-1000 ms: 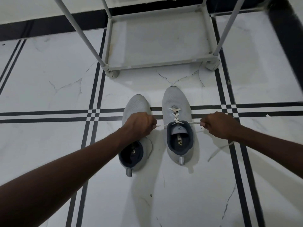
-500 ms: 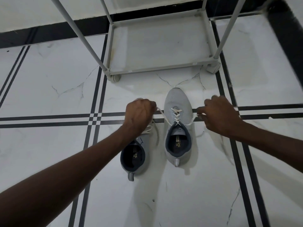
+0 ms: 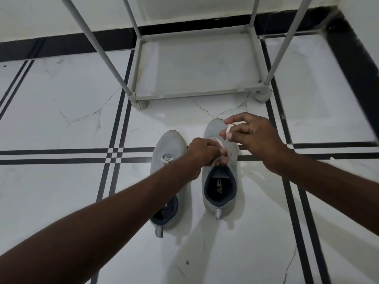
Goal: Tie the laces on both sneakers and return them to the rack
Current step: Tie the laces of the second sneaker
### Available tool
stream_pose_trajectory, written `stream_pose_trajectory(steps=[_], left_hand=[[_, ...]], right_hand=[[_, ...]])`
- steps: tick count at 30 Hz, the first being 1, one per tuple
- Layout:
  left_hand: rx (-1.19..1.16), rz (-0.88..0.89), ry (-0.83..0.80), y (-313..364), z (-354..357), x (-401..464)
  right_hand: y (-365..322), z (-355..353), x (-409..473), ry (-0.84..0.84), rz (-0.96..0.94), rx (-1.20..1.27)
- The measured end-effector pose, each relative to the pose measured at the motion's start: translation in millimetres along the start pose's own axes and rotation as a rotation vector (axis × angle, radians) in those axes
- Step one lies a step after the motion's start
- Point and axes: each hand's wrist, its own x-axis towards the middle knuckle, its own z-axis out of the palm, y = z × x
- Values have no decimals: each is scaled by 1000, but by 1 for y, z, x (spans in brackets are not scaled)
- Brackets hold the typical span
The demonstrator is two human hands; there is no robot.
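Two grey sneakers with dark linings stand side by side on the tiled floor, toes pointing at the rack. The left sneaker [image 3: 168,148] is partly under my left forearm, and some of its white lace shows. Over the right sneaker [image 3: 219,193] both hands work its white lace [image 3: 229,128]. My left hand [image 3: 205,153] pinches the lace just above the shoe's tongue. My right hand [image 3: 253,134] holds a loop of the lace between thumb and fingers above the toe.
The pale grey shoe rack [image 3: 196,95] stands just beyond the sneakers, its bottom shelf bare and its posts [image 3: 98,46] slanting up. A black skirting [image 3: 359,64] and white wall close off the back and right side.
Both hands have come together from wide apart over the right sneaker. The lace ends, pulled out sideways before, are now gathered, with a loop in my right hand.
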Motion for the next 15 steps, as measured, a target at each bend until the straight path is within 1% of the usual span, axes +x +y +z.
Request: stream_pose_trajectory(steps=[5, 8, 10, 12, 15], left_hand=[[203, 79, -48, 1, 2, 2], [281, 32, -117, 10, -4, 0], [338, 35, -173, 15, -7, -2], [333, 71, -211, 18, -10, -2], [252, 86, -190, 20, -14, -1]], right_hand=[[-2, 2, 14, -58, 0, -19], [1, -1, 21, -58, 12, -55], [6, -2, 22, -88, 52, -45], [11, 2, 21, -108, 97, -28], [19, 5, 17, -83, 155, -78]])
